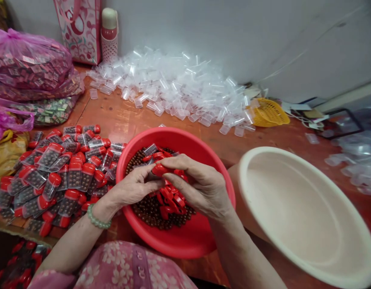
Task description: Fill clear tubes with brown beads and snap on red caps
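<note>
Over the red basin (226, 186) my two hands meet at a small plastic container with a red cap (159, 170). My left hand (134, 186), with a green bead bracelet (98, 216) on its wrist, grips the container's body, mostly hidden by the fingers. The thumb and fingers of my right hand (200, 184) are closed on the cap. Below them in the basin lie brown beads (152, 216), a heap of loose red caps (173, 196) and a clear container (150, 149).
Capped containers of brown beads (72, 172) are piled on the left. Clear empty containers (179, 88) lie heaped along the wall. A cream basin (294, 216) stands right, a yellow basket (268, 112) behind it. Pink bags (31, 68), a bottle (109, 36) and a tote (80, 32) stand back left.
</note>
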Available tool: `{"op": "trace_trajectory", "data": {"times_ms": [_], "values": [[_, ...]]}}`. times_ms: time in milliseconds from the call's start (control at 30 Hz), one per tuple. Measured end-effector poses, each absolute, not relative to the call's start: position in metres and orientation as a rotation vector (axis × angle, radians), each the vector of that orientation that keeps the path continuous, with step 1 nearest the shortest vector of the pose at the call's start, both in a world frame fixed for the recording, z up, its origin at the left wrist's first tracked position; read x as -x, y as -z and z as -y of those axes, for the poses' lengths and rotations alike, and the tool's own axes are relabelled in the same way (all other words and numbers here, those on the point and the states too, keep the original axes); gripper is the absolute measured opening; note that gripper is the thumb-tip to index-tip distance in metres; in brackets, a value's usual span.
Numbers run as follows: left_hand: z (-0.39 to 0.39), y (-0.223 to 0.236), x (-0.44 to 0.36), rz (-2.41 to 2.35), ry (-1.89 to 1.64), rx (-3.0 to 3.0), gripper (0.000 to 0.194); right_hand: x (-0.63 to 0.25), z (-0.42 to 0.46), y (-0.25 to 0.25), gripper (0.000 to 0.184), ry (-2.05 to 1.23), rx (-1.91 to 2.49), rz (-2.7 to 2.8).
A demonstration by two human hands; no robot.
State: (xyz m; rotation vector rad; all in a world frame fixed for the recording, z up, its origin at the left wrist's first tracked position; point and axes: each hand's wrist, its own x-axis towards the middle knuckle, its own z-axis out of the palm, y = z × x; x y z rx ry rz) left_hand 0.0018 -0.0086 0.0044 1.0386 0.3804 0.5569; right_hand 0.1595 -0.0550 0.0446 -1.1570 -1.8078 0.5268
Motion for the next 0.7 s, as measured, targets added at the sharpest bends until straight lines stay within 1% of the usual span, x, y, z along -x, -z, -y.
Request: {"op": "trace_trajectory", "data": {"times_ms": [67, 167, 333, 467, 600, 700], "values": [[0.008, -0.004, -0.002, -0.372, -0.563, -1.047, 0.03, -0.159, 0.054, -0.047, 0.026, -0.501, 1.136, 1.864], [0.008, -0.004, 0.0, -0.403, -0.544, -1.04, 0.033, -0.162, 0.053, -0.047, 0.027, -0.468, 1.149, 1.883], [0.007, -0.004, 0.002, -0.451, -0.397, -1.065, 0.035, -0.166, 0.055, -0.042, 0.024, -0.545, 1.168, 1.866], [0.007, -0.004, 0.001, -0.443, -0.396, -1.034, 0.039, -0.164, 0.056, -0.036, 0.024, -0.57, 1.175, 1.812], [0.007, -0.004, 0.001, -0.459, -0.399, -1.062, 0.037, -0.163, 0.056, -0.029, 0.025, -0.581, 1.216, 1.741], [0.007, -0.004, 0.002, -0.474, -0.371, -1.063, 0.037, -0.163, 0.056, -0.028, 0.022, -0.586, 1.242, 1.702]]}}
